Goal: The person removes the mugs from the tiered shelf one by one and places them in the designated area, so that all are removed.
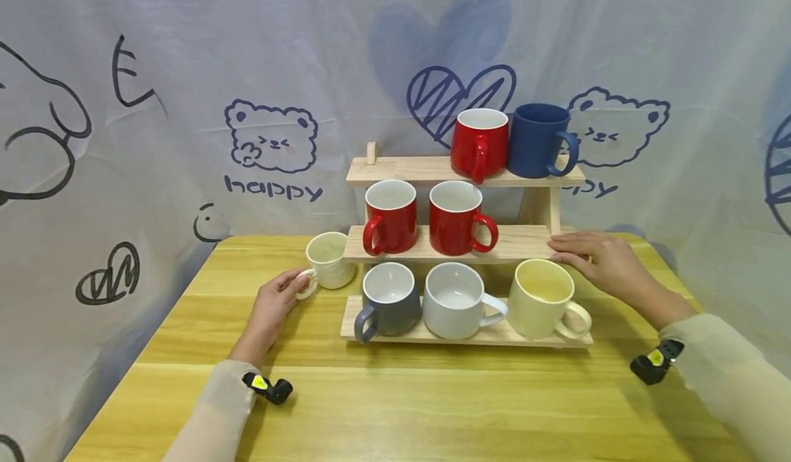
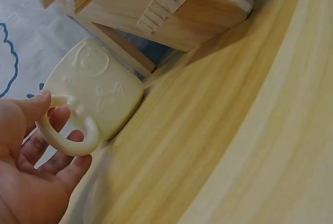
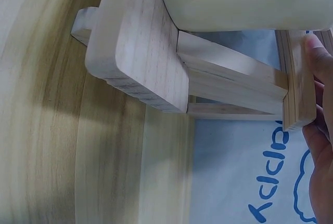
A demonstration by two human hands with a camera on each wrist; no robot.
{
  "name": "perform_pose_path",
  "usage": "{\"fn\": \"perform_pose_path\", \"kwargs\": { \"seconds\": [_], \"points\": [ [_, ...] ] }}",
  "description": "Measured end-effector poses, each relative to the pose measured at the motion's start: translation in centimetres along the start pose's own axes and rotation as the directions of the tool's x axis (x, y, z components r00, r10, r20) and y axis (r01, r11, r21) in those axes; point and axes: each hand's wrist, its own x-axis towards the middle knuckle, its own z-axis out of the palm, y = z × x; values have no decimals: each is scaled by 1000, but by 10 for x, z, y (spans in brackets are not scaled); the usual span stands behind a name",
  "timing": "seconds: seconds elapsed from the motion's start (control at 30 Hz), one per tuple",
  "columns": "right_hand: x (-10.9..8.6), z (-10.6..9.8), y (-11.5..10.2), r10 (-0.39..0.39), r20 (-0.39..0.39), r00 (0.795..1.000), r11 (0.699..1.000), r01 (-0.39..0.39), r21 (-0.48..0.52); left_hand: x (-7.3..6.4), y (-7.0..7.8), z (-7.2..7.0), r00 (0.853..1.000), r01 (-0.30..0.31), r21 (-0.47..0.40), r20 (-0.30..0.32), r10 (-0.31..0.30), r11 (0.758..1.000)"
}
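With thumb and fingers, my left hand point(image 1: 272, 311) pinches the looped handle of a cream mug point(image 1: 330, 263) at the left end of a wooden tiered rack point(image 1: 519, 242). In the left wrist view, raised patterns show on this mug point(image 2: 104, 89), which looks upright on the table. My right hand point(image 1: 602, 263) grips the right end of the rack's middle shelf. From the right wrist, the thumb lies on one face of that board point(image 3: 299, 89), with fingers at its other side. A pale yellow mug point(image 1: 537, 304) stands below and left of this hand.
On the bottom shelf are a grey mug point(image 1: 391, 304) and a white mug point(image 1: 454, 304). Two red mugs point(image 1: 395, 222) occupy the middle shelf. Up top sit another red mug point(image 1: 465, 143) and a blue mug point(image 1: 536, 143). A printed curtain point(image 1: 272, 57) hangs behind the wooden table point(image 1: 395, 407).
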Motion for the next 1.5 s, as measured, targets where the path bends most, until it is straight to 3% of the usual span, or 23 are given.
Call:
{"fn": "perform_pose_path", "kwargs": {
  "seconds": [0.13,0.23,0.43,0.77,0.97,1.1,1.37,1.5],
  "points": [
    [0,1,1,-6,9,1000,1000,6,2,2,4,-3,999,-31,158,-5,32,987],
    [0,1,1,-4,9,1000,1000,4,6,3,9,-8,997,-70,284,2,73,956],
    [0,1,2,11,14,1000,1000,-11,5,2,29,-12,989,-145,414,45,138,899],
    [1,0,1,-11,14,1000,1000,11,-6,4,64,-11,977,-210,457,71,200,864],
    [0,-1,1,-40,14,999,999,40,-8,1,94,-6,964,-263,516,110,242,815],
    [0,-1,2,-57,21,998,998,57,-4,0,112,-1,952,-306,545,147,270,780],
    [0,3,6,-171,8,985,983,171,-67,-2,139,13,929,-370,552,218,299,747],
    [1,4,8,-140,-2,990,987,140,-74,-2,148,21,913,-407,540,247,324,737]
  ]
}}
